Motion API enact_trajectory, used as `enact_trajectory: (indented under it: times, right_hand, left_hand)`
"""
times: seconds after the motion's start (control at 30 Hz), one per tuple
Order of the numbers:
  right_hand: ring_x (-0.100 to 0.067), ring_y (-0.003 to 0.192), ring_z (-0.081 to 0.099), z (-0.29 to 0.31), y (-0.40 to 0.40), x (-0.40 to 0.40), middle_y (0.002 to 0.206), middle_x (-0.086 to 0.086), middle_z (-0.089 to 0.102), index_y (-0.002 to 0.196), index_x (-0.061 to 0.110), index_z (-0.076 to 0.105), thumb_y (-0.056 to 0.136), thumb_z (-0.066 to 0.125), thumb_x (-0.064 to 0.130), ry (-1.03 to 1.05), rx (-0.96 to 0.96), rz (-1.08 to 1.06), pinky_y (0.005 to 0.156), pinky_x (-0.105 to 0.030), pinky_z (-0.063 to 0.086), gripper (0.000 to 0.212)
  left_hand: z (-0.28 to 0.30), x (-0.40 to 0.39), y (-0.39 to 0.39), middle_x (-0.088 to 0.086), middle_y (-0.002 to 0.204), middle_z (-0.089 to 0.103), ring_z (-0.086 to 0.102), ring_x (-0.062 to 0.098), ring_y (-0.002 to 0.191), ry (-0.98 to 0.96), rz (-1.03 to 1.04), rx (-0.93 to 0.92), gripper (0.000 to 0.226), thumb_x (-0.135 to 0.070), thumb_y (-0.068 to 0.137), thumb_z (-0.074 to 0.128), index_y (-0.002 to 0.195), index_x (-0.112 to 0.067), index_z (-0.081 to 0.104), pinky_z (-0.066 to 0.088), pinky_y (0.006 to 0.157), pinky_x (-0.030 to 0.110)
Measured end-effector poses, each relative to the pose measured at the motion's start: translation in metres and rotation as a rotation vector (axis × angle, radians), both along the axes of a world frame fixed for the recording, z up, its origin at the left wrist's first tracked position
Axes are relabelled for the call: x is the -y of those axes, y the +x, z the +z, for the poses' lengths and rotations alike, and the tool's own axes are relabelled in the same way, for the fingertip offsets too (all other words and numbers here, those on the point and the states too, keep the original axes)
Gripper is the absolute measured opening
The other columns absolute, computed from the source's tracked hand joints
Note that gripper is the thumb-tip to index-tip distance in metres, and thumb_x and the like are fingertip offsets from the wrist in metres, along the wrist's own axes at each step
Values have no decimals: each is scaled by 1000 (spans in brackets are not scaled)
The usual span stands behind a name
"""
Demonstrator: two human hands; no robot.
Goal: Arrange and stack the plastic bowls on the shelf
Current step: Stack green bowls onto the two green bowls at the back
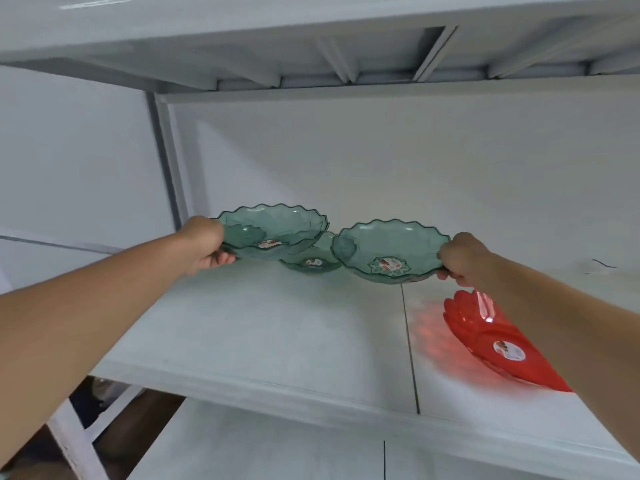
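Observation:
Two clear green scalloped bowls are held above the white shelf (277, 327). My left hand (204, 244) grips the left rim of the left green bowl (280, 226). My right hand (464, 258) grips the right rim of the right green bowl (391, 247). Between and behind them a third green bowl (313, 259) rests on the shelf, partly hidden by the other two. A red scalloped bowl (485, 334) lies on the shelf under my right forearm, which covers its right part.
A white back panel (381, 161) closes the shelf behind the bowls. An upper shelf (311, 57) hangs overhead. A grey upright post (166, 161) stands at the left. A lower shelf (277, 445) shows below, and a seam (410, 348) splits the shelf board.

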State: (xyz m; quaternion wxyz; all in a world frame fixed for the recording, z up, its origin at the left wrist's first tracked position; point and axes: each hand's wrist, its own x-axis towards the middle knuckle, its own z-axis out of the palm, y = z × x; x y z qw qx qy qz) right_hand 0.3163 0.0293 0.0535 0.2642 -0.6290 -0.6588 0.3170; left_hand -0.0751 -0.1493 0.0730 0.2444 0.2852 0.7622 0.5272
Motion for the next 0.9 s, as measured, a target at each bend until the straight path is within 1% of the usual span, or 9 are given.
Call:
enact_trajectory:
  times: [0.13, 0.23, 0.33, 0.47, 0.57, 0.67, 0.8, 0.9]
  right_hand:
    - [-20, 49, 32, -5, -28, 1, 61, -21, 58, 79, -2, 52, 96, 43, -5, -29, -12, 12, 50, -26, 23, 19]
    - [-19, 49, 34, -11, -41, -7, 62, -23, 61, 82, -1, 52, 96, 41, -5, -36, -25, 4, 49, -26, 24, 18]
    - [-20, 52, 33, -20, -55, -7, 66, -24, 63, 82, 1, 48, 93, 36, -4, -54, -45, -6, 50, -28, 24, 17]
    - [-21, 51, 37, -26, -82, -1, 70, -25, 65, 82, 0, 51, 93, 37, -5, -46, -58, 7, 48, -28, 27, 18]
    - [-20, 50, 38, -26, -103, 1, 70, -23, 68, 82, -1, 53, 94, 40, -4, -40, -45, -18, 47, -27, 28, 19]
    - [-19, 46, 36, -25, -124, 2, 61, -21, 64, 79, 1, 51, 94, 39, -4, -41, -78, -58, 46, -25, 25, 20]
    - [-19, 46, 36, -26, -156, 7, 59, -21, 63, 79, 2, 51, 95, 40, -5, -20, -79, -159, 47, -25, 26, 21]
    - [-19, 46, 33, -21, -183, 11, 60, -22, 63, 80, 3, 49, 96, 38, -5, -19, -78, -231, 45, -24, 24, 21]
  left_hand:
    - [-8, 9, -18, 15, 62, 76, 64, 14, 36, 7, 48, -10, 29, -2, 106, 41, 96, 1, 68, 49, 35, 17]
    - [-18, 10, -27, 20, 75, 72, 61, 12, 33, 23, 100, -29, 30, -1, 107, 35, 101, 2, 64, 47, 34, 17]
    - [-26, 12, -38, 20, 78, 69, 60, 11, 31, 18, 133, -41, 31, 0, 107, 33, 106, 4, 64, 45, 34, 16]
    - [-22, 10, -61, 20, 81, 70, 62, 14, 37, 22, 142, -23, 33, 1, 106, 33, 107, 3, 66, 46, 34, 16]
    - [-19, 2, -79, 20, 80, 71, 61, 13, 35, 37, 113, 7, 34, 0, 107, 33, 100, 2, 66, 46, 34, 16]
    - [-21, -11, -101, 20, 79, 72, 61, 13, 35, 40, 50, 30, 34, -3, 109, 33, 98, 1, 65, 48, 35, 17]
    - [-23, -29, -140, 19, 69, 72, 59, 14, 32, 68, -36, 61, 34, -3, 109, 34, 97, 2, 65, 47, 34, 17]
    - [-20, -38, -173, 19, 76, 70, 60, 14, 31, 87, -103, 87, 36, -1, 108, 31, 96, 1, 65, 46, 33, 16]
